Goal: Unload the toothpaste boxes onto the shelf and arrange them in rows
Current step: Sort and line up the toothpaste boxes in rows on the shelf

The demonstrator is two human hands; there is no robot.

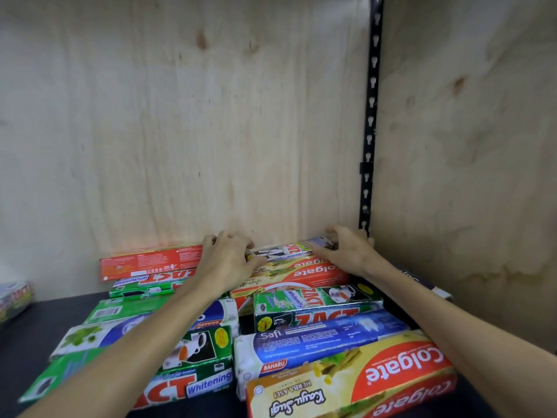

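At the far back of the shelf [45, 315], my left hand [229, 260] and right hand [346, 251] pinch the ends of a Zact box [289, 251] atop Colgate boxes [304, 271]; a careless shove could topple that stack.

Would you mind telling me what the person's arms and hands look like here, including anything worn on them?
Both forearms are bare up to the frame's edge, with no sleeves in view. The left hand and the right hand wear no gloves, and no rings, watch or bracelet can be made out.
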